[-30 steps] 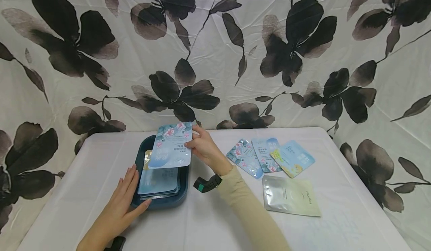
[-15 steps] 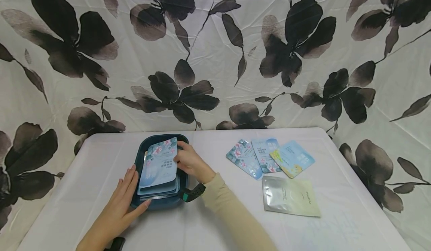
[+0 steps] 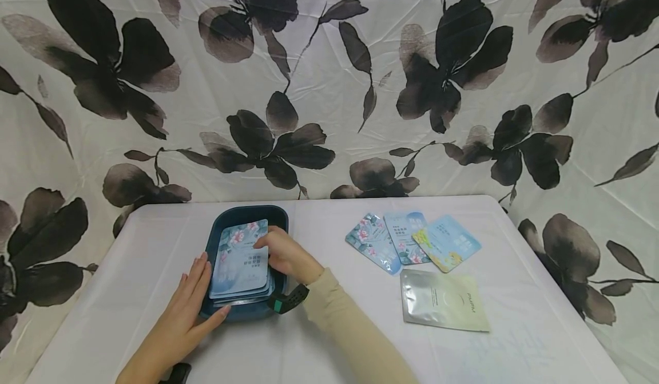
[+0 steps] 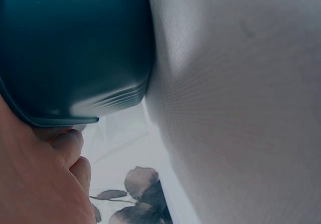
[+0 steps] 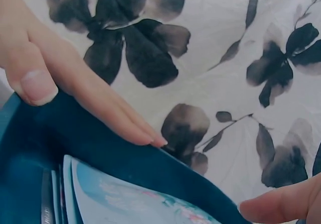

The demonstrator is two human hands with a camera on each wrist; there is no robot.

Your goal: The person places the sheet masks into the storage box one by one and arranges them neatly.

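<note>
A dark teal tub (image 3: pixel 278 217) stands on the table, holding a stack of flat blue face mask packets. The top packet (image 3: pixel 239 264), pale blue with pink flowers, lies on that stack. At its right edge my right hand (image 3: pixel 285 252) pinches it, the thumb (image 5: pixel 281 204) over the top; its other fingers are hidden. My left hand (image 3: pixel 182 298) rests against the tub's left side with extended fingers, thumb spread toward the near rim. The left wrist view shows the tub's outer wall (image 4: pixel 75 48) beside that hand.
Right of the tub, three blue packets (image 3: pixel 373 241) lie fanned on the white-covered table (image 3: pixel 334 344). Nearer lies a silver and pale green packet (image 3: pixel 445 300). A flowered cloth (image 3: pixel 360 86) hangs behind the table.
My right hand has brought the flowered packet down and toward me, from above the tub onto the stack. The left hand has stayed in place.
</note>
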